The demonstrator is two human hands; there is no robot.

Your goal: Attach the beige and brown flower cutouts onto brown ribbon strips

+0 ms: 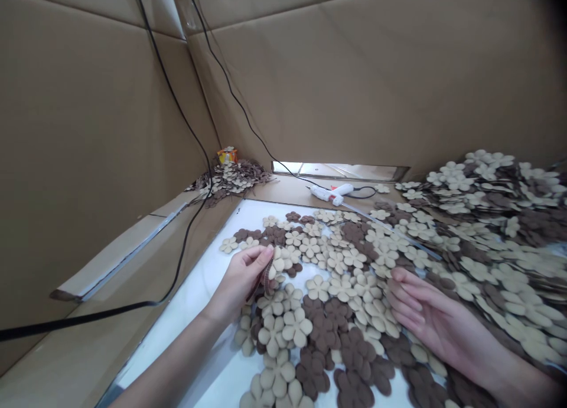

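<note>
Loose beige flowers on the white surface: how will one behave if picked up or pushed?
Probably light and somewhat bendy: the beige flowers look thin and felt-like. A push may drag neighbours along, since many overlap across the white surface. Rolling seems unlikely, as their shapes are flat and lobed.

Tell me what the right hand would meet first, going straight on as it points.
Likely the beige, five-petalled, felt-like flowers just beyond the right hand; depth is unclear, so it may be touching them.
</note>
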